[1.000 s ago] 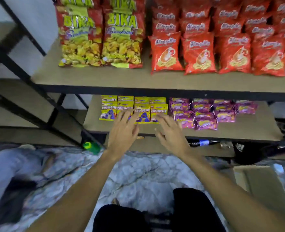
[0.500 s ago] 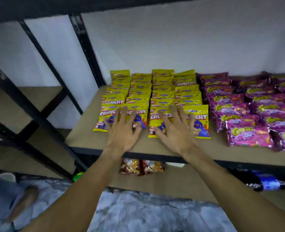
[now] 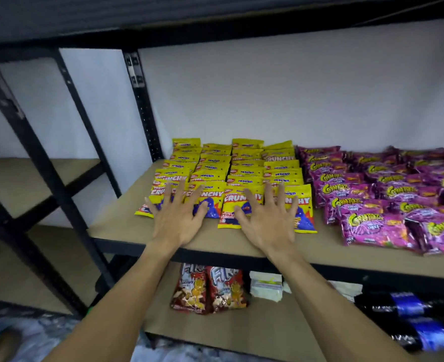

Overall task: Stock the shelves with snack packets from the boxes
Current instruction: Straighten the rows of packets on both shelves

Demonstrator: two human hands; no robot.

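**Shelving bay: two flat palms over the yellow front row**

White wall (image 3: 294,87) backs a black metal rack whose perforated upright (image 3: 142,100) rises at the rear left corner of the middle shelf (image 3: 121,228), a brown board with a dark front rail.

Both bare forearms reach up from the bottom of the view and over that rail. The left hand (image 3: 175,218) and right hand (image 3: 270,220) lie palm down, side by side but apart, fingers straight and splayed wide, gripping nothing. Their fingertips overlap the front row of the yellow packets (image 3: 244,163); whether they press on the foil or sit just above it cannot be told.

Just to the right, purple packets (image 3: 372,194) fill the rest of the board in overlapping rows, nearly touching the yellow block. On the lower shelf (image 3: 241,333), seen between the forearms, two red packets (image 3: 208,288) stand side by side, with a white packet (image 3: 265,286) beside them and dark, blurred items with blue labels (image 3: 408,304) further right. Grey marbled floor (image 3: 46,333) shows at bottom left.

The yellow packets sit left of centre on the middle shelf, in four columns running back toward the wall, each packet overlapping the one behind it. They are glossy yellow with "CRUNCHY" in white-and-red letters and a blue figure below. One front packet, under the right hand, lies slightly further forward than its neighbours.
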